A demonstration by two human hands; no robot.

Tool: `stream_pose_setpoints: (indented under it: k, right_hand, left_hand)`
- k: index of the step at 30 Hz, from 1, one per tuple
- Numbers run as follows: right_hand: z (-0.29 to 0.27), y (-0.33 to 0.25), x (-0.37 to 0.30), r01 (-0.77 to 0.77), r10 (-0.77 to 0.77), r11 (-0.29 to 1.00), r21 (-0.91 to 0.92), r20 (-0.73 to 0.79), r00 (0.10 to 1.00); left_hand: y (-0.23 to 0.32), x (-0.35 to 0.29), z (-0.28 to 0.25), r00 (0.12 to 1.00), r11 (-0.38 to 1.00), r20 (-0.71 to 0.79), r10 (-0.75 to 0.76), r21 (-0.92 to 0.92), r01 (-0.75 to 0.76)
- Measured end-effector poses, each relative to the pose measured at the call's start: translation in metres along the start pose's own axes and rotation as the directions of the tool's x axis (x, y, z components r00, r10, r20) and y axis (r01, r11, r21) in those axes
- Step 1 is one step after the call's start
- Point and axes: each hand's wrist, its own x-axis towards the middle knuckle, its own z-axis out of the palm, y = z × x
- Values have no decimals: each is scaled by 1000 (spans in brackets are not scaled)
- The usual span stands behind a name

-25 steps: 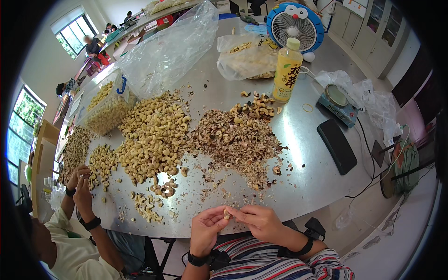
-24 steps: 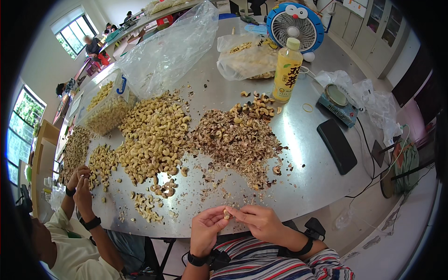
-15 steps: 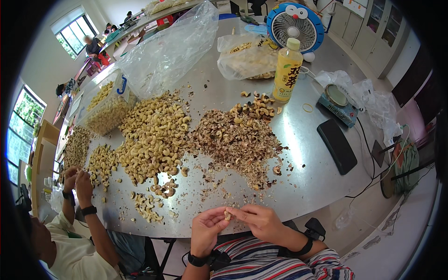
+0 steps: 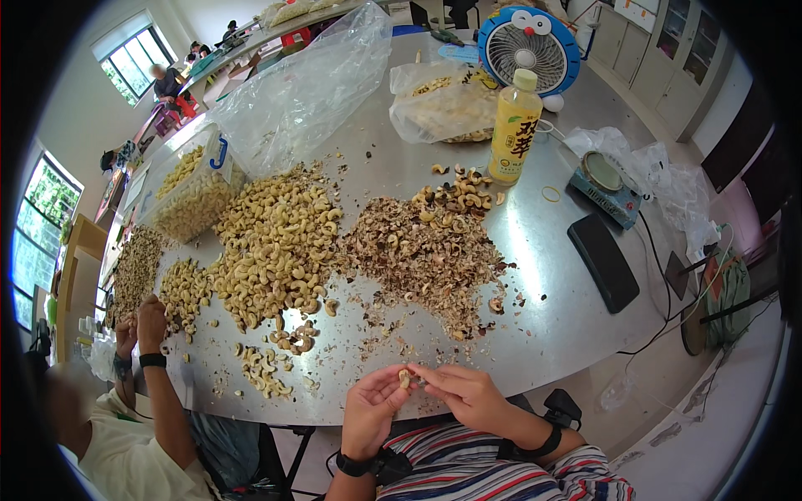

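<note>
A pale cashew nut (image 4: 405,379) is pinched in the fingertips of my left hand (image 4: 370,411) just above the table's near edge. My right hand (image 4: 468,399) has its fingers drawn together against the nut's right side. A small greyish bit shows at those fingertips, too small to name. Beyond my hands spreads a heap of brown skin flakes (image 4: 418,259), with darker cashews at its far edge. To its left lies a large pile of cashews (image 4: 276,242). A small cluster of cashews (image 4: 263,371) sits nearer me on the left.
A co-worker's hands (image 4: 150,326) are at the left table edge, beside smaller nut piles. A clear plastic tub (image 4: 192,196) holds cashews. Farther off are a plastic bag of nuts (image 4: 443,104), a yellow drink bottle (image 4: 514,129) and a blue fan (image 4: 526,54). A black phone (image 4: 603,263) lies right.
The cashew has turned in my left fingertips, showing more of its pale side, and my right fingertips have shifted slightly. The co-worker's hands have lowered a little.
</note>
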Motion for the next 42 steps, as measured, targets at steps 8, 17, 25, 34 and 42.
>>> stream_pose_setpoints:
  k: [8,17,25,34,42]
  right_hand:
    - [0,0,0,5,-6,1000,-26,-14,1000]
    - [-2,0,-1,90,-85,979,-184,33,996]
    - [-3,-1,-1,76,-62,968,-240,64,996]
    - [-2,2,-2,111,-87,953,-282,96,992]
    - [0,5,-4,138,-113,935,-328,95,989]
  left_hand:
    - [2,1,3,999,996,24,-35,-79,37]
    - [3,0,9,994,989,-62,93,123,-85]
    - [10,-5,14,989,958,-87,117,272,-89]
    - [11,-6,13,986,942,-105,126,324,-86]
    - [12,-6,10,990,952,-109,93,300,-56]
